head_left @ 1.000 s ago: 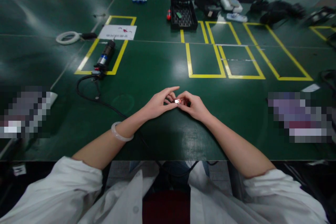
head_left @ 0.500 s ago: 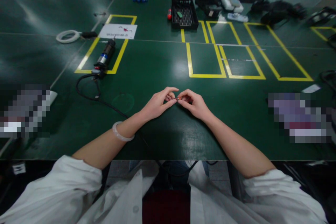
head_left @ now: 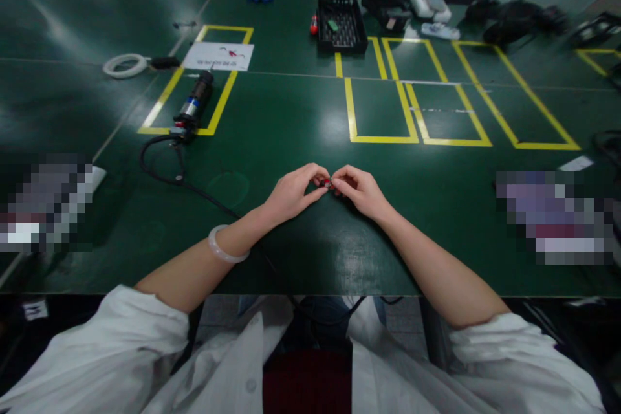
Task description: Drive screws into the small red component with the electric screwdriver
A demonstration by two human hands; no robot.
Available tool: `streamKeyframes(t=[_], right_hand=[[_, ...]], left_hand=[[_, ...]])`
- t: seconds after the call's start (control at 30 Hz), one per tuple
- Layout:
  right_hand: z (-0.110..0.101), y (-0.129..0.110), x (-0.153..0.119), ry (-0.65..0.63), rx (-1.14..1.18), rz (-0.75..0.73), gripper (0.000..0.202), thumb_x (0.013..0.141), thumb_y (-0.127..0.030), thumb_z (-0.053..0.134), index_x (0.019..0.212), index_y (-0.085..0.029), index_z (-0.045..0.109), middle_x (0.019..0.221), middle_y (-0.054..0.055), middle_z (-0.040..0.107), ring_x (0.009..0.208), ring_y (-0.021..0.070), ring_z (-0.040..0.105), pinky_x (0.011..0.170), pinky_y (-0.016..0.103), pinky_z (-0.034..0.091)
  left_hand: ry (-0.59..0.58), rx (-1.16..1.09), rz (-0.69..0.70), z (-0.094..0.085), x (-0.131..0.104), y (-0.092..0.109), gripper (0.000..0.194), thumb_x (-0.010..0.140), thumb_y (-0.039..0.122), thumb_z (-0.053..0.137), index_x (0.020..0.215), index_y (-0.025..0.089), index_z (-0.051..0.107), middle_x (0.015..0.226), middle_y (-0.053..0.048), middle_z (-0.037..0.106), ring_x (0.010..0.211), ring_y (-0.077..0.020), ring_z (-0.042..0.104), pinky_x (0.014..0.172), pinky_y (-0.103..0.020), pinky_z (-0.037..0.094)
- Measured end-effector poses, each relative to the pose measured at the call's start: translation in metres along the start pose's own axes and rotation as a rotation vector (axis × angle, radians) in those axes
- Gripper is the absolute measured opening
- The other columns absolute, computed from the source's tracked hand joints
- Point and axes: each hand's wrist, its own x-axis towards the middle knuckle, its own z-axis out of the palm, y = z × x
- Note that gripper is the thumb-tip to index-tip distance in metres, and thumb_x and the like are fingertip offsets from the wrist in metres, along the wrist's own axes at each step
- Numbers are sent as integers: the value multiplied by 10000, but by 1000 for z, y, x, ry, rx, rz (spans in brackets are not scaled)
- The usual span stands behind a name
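Near the front middle of the green table, my left hand (head_left: 297, 193) and my right hand (head_left: 361, 191) meet at their fingertips. Between them is a small red and dark piece (head_left: 327, 184), too small to make out fully. The thumb and fingers of my left hand pinch it from one side, and those of my right hand close on it from the other. The curled fingers hide part of the piece. A pale bangle circles my left wrist.
On the green table (head_left: 291, 116), a cylindrical tool (head_left: 196, 102) with a black cable lies at the left by a white sheet (head_left: 218, 56). A black tray (head_left: 341, 45) and a red object (head_left: 314, 25) stand farther back. Blurred-out items lie at both sides.
My fingers have shifted slightly around the small piece. The raised left index finger has curled down, and more red shows between the fingertips.
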Motion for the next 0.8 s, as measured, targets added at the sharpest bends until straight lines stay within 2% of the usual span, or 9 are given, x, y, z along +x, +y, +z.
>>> streamKeyframes(t=[0.1,0.23,0.4,0.6,0.7,0.8], right_hand=[[0,0,1,-4,34,6,266,902,-441,628,893,-176,634,754,13,650,646,129,601,633,268,464],[0,-1,1,20,98,-5,262,890,-435,636,976,-189,607,809,13,649,654,122,593,598,253,460],[2,-2,1,10,45,-85,299,823,-364,711,1043,-206,583,961,29,664,676,109,574,564,236,444],[1,-1,0,15,-99,-118,170,843,-297,686,958,-196,611,805,-2,611,638,113,544,560,247,420],[-1,0,0,21,-140,-109,156,854,-285,676,969,-195,621,762,-10,589,641,121,541,584,256,426],[-3,1,1,41,-166,-114,154,848,-267,679,973,-195,625,787,-5,591,666,126,557,622,265,443]], left_hand=[[9,33,6,0,-1,0,167,948,292,560,1038,163,616,999,-56,676,934,-172,649,855,-298,495],[36,-9,-6,-1,0,-1,188,955,321,572,1030,159,631,974,-45,692,895,-157,656,840,-278,499],[51,-67,-10,-1,0,-4,192,952,309,584,1049,151,635,986,-44,704,902,-151,670,848,-267,508],[6,-55,-3,-2,0,-4,226,962,338,573,1060,147,645,1000,-48,711,914,-156,677,854,-268,511],[10,42,5,-17,4,-8,288,972,395,555,1098,150,641,1049,-57,703,954,-171,672,885,-290,507],[116,241,-64,-50,9,-32,382,953,421,577,1220,150,599,1172,-88,664,1062,-214,643,957,-347,496]])
